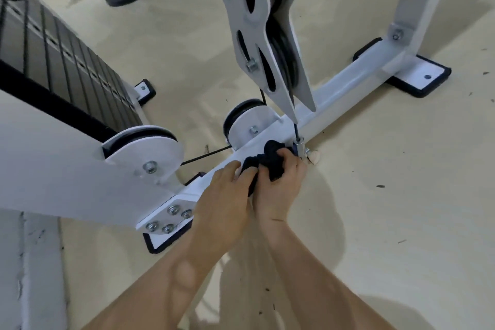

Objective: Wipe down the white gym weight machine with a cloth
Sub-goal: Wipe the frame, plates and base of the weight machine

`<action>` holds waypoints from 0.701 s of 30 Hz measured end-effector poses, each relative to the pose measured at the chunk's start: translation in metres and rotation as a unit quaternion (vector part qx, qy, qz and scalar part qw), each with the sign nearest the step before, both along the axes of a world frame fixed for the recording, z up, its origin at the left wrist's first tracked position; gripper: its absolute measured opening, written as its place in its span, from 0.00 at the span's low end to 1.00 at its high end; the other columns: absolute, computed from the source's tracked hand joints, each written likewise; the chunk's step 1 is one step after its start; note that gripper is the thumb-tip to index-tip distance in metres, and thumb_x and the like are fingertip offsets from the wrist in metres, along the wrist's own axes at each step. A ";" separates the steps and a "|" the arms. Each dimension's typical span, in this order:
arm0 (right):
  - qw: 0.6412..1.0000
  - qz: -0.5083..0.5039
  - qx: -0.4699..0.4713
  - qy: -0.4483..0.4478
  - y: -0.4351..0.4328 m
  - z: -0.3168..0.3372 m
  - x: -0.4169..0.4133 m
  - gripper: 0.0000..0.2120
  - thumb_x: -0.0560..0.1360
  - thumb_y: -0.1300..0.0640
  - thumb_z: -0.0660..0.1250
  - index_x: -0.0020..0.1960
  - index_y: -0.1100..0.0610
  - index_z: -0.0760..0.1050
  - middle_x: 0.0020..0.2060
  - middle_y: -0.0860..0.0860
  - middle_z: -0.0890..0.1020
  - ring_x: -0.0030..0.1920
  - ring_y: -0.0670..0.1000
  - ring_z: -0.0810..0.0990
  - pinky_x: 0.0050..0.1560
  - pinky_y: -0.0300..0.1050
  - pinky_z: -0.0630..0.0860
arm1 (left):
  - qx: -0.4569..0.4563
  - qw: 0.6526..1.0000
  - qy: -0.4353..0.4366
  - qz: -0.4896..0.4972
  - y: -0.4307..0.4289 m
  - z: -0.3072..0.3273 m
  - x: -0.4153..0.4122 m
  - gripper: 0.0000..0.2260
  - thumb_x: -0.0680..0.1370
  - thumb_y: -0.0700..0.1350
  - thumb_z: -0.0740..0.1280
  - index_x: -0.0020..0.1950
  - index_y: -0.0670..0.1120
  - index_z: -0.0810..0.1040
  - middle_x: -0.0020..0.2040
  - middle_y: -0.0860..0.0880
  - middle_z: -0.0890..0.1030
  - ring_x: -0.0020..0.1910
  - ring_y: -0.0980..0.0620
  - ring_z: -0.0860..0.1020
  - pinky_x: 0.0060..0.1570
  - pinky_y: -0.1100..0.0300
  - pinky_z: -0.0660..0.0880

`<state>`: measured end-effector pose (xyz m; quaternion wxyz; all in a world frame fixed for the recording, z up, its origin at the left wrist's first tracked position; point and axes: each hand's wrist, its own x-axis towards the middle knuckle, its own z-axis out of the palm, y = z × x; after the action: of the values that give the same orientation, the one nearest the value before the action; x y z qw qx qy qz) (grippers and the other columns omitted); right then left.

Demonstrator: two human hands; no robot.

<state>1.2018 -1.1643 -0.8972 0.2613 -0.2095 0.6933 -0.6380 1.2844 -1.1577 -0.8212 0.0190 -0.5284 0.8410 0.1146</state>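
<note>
Where the white weight machine [53, 174] lays its low base bar [348, 80] across the floor [401, 195], we find both hands bunched on a dark cloth [267, 162] pressed onto the top of that bar. The right hand [280, 185] has its grip closed around the crumpled cloth, fingers curled over it, knuckles up. The left hand [225, 195] lies touching it on the other side, its fingers reaching onto the cloth's edge. We think they pinch the fabric, though the fingertips are partly buried and hard to read. Just beyond the right grip a metal cable anchor [300, 145] stands upright on the bar, close against the cloth. Past the cloth from both grips sits a white-cased pulley [250, 122]. Well away beyond the left grip is the black weight stack [67, 61].
</note>
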 end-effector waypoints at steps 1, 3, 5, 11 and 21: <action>1.000 0.003 -0.001 -0.021 0.002 -0.003 0.004 0.17 0.69 0.69 0.69 0.57 0.59 0.75 0.53 0.50 0.73 0.54 0.42 0.70 0.60 0.41 0.70 | -0.002 1.000 0.000 -0.004 -0.001 -0.001 -0.001 0.20 0.74 0.38 0.58 0.65 0.50 0.71 0.60 0.51 0.70 0.58 0.46 0.70 0.51 0.51 0.74; 0.997 0.037 0.024 -0.066 0.015 -0.011 0.009 0.17 0.70 0.69 0.68 0.56 0.55 0.75 0.53 0.50 0.75 0.53 0.44 0.74 0.59 0.42 0.73 | 0.004 1.000 -0.017 -0.006 0.000 -0.005 0.000 0.22 0.73 0.38 0.59 0.67 0.51 0.70 0.63 0.50 0.69 0.60 0.46 0.69 0.53 0.51 0.73; 0.988 0.042 0.049 -0.143 0.026 -0.018 0.007 0.14 0.72 0.68 0.69 0.55 0.56 0.76 0.54 0.53 0.78 0.54 0.49 0.78 0.61 0.48 0.74 | -0.002 1.000 -0.030 -0.004 0.000 -0.008 0.003 0.26 0.73 0.39 0.60 0.70 0.54 0.67 0.67 0.49 0.66 0.62 0.46 0.67 0.55 0.51 0.73; 0.938 -0.018 -0.008 -0.347 0.004 0.004 -0.017 0.06 0.76 0.61 0.69 0.53 0.54 0.78 0.48 0.54 0.83 0.50 0.54 0.82 0.56 0.57 0.79 | -0.010 1.000 0.015 0.002 -0.013 -0.009 -0.011 0.23 0.74 0.38 0.62 0.68 0.51 0.71 0.61 0.46 0.71 0.58 0.45 0.69 0.54 0.55 0.71; 0.990 0.075 -0.045 -0.115 0.025 0.009 -0.084 0.10 0.75 0.59 0.64 0.54 0.53 0.80 0.47 0.47 0.82 0.48 0.47 0.79 0.52 0.46 0.75 | 0.140 0.933 0.297 0.149 -0.033 0.002 -0.088 0.11 0.76 0.46 0.70 0.59 0.51 0.80 0.50 0.57 0.83 0.49 0.60 0.80 0.54 0.62 0.75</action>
<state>1.1176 -1.1392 -0.8882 0.3768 -0.1981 0.6116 -0.6669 1.1967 -1.1903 -0.8192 -0.1749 -0.5812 0.6957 0.3842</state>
